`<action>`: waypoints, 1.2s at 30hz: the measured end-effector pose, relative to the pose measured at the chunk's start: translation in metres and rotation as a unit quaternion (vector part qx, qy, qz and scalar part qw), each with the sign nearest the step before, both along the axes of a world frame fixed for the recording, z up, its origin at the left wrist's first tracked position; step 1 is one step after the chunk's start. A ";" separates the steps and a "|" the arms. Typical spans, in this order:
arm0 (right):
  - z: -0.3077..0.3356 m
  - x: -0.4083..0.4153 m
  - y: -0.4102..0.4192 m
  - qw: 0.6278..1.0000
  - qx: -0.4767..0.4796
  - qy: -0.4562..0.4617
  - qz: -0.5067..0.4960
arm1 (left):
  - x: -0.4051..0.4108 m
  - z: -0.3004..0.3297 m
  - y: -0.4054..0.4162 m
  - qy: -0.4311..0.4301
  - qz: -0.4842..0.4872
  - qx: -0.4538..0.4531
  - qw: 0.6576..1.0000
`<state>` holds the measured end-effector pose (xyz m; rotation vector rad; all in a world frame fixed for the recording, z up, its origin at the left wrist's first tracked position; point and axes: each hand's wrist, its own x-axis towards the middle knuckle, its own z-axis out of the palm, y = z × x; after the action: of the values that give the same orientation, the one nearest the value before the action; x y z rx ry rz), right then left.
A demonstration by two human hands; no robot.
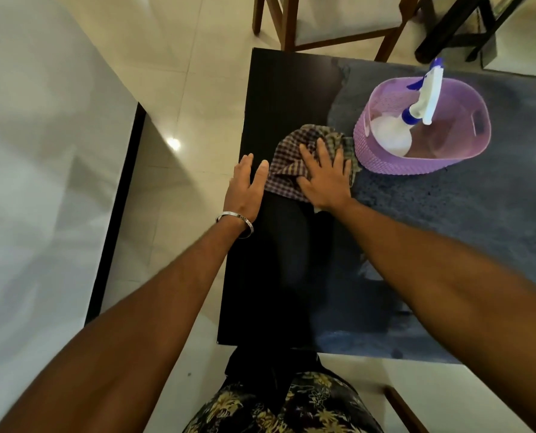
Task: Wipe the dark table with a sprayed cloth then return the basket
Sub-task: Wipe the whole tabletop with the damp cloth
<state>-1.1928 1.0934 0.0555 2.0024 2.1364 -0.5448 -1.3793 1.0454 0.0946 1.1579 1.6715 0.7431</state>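
Under my flat right hand (324, 179) lies the checked cloth (287, 170); my left hand (245, 190) rests open beside it, basket (385, 157) just beyond.

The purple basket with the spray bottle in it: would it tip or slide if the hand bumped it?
The purple basket looks like thin plastic, so probably light and apt to slide on the dark table. The spray bottle leans against its rim, likely shifting or rattling when nudged. The wide base suggests tipping is unlikely.
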 end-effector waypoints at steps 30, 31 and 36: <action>0.002 0.029 -0.243 0.997 0.013 0.036 -0.064 | 0.013 -0.001 -0.101 0.067 -0.030 0.042 0.996; 0.003 0.053 -0.249 0.993 0.013 0.022 -0.115 | 0.014 -0.001 -0.106 0.065 -0.030 0.041 0.997; 0.006 0.118 -0.260 0.964 0.001 -0.010 -0.265 | 0.016 -0.004 -0.129 0.102 -0.053 0.056 0.992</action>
<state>-1.0746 0.8337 0.0620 2.5708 1.5705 -0.5835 -1.3636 0.9163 0.0905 1.4318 1.7373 0.6775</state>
